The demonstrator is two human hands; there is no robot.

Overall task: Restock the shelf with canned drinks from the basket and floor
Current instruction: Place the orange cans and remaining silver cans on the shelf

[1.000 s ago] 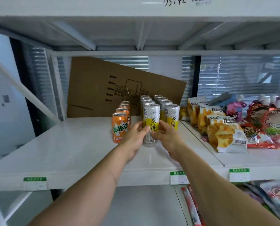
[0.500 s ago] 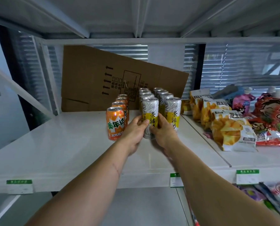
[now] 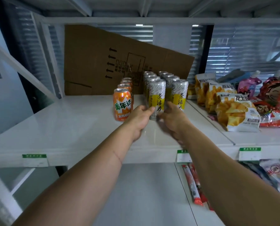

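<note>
On the white shelf (image 3: 59,121), at the front of the left-hand row of tall silver-and-yellow cans, stands the tall can (image 3: 157,97) now being handled, upright on the shelf board and just beside its neighbour (image 3: 179,95) that heads the right-hand row. Judging by how things lie, a fair part of the restocking is done: two rows of tall cans run back toward the leaning cardboard sheet (image 3: 113,59), and a single file of orange cans (image 3: 123,104) stands to their left, while the wide bare stretch of shelf further left suggests room for more; the basket and the floor are out of view, so what remains there cannot be told. Both forearms reach forward and slightly up from below. The left hand (image 3: 140,119) has its thumb and fingers curled against the left side of the tall can near its base, gripping it. The right hand (image 3: 173,119) cups the right side low down, fingers bent round the can, though it is blurred and I cannot be sure how firmly it holds. Snack bags (image 3: 234,111) lie on the adjoining shelf section to the right, well clear of the hands
</note>
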